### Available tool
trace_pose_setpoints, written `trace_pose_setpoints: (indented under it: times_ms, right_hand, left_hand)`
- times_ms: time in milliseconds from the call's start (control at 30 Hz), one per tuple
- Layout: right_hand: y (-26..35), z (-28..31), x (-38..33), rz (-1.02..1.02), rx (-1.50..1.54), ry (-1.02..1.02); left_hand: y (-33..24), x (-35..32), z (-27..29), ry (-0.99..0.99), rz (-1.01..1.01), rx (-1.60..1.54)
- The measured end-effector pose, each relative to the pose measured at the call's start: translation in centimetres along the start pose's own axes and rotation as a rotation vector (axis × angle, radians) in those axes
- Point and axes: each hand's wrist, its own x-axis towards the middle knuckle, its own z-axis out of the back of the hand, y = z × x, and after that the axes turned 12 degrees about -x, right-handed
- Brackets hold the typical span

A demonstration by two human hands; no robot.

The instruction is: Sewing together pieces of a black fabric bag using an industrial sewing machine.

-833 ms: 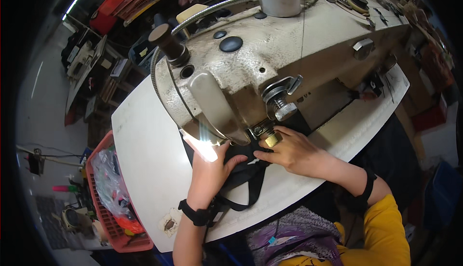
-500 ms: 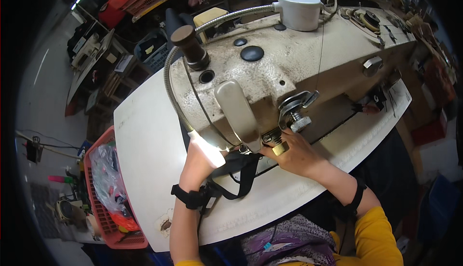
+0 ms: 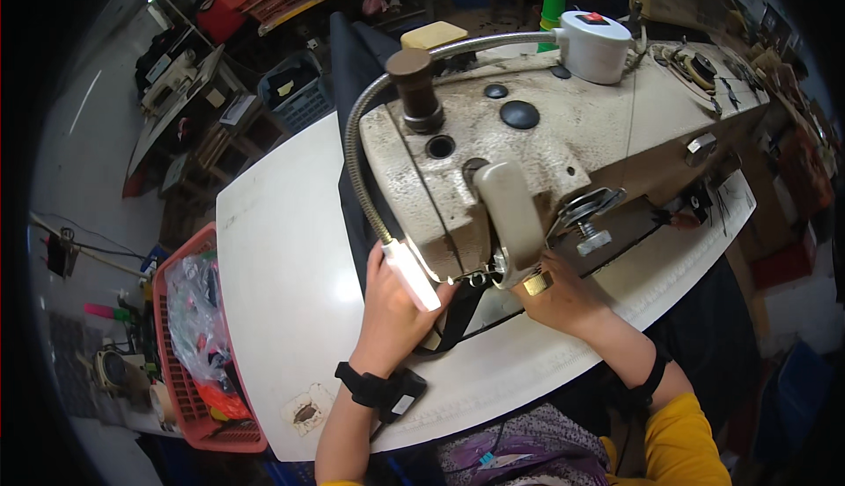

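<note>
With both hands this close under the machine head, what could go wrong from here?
1. The right hand rests right beside the needle area of the sewing machine; fingers may get caught if it runs.
2. The lamp glares over the left hand and hides part of the black fabric, so guiding may go off line.
3. The loose black strap could snag under the head.

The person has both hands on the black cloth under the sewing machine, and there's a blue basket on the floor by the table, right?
Almost. The head view shows the left hand and right hand on the black fabric under the sewing machine, but the basket beside the table is red, not blue.
</note>
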Motion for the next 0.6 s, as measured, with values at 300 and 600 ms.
trace_pose_setpoints:
  times_ms: [300, 600]
  right_hand:
    - [0.0, -0.1, -1.4, -0.004, -0.215, 0.166]
    - [1.2, 1.0, -1.3, -0.053, -0.033, 0.314]
  left_hand:
    - [-0.2, -0.9, 1.1, 0.181, 0.121, 0.151]
    - [-1.3, -2.5, 0.9, 0.201, 0.097, 0.271]
